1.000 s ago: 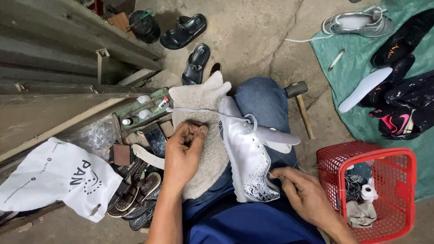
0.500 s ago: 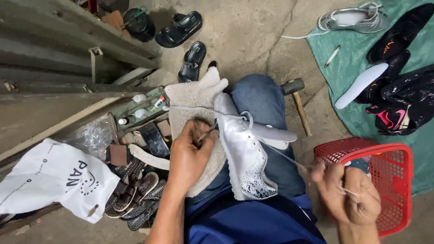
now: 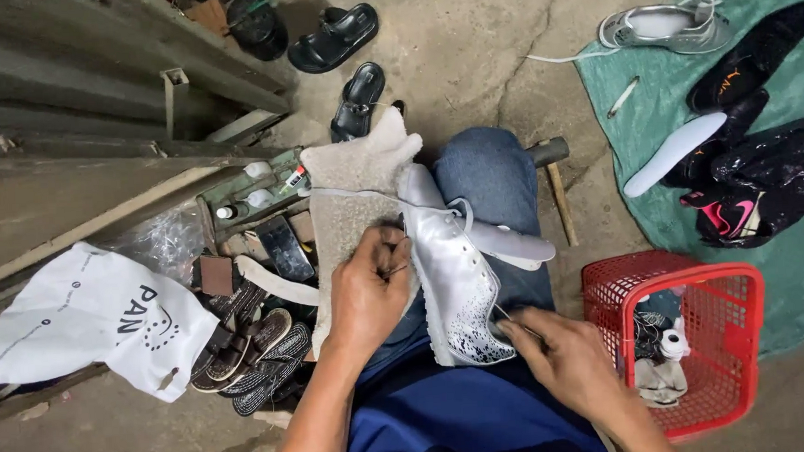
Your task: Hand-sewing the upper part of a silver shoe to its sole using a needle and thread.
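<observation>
Shoe (image 3: 455, 278), white, lies on the person's lap over a grey cloth (image 3: 351, 210), long axis running from knee toward body. Left hand (image 3: 369, 292) presses its left edge, fingers pinched shut on a thin tool, apparently a needle. Right hand (image 3: 565, 360) sits just beside the near end, fingers closed, apparently on thread. Both hands touch the shoe; the left sits farther up it.

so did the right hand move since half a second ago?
Yes. The right hand moved left, away from the red basket, back to the white shoe.
</observation>
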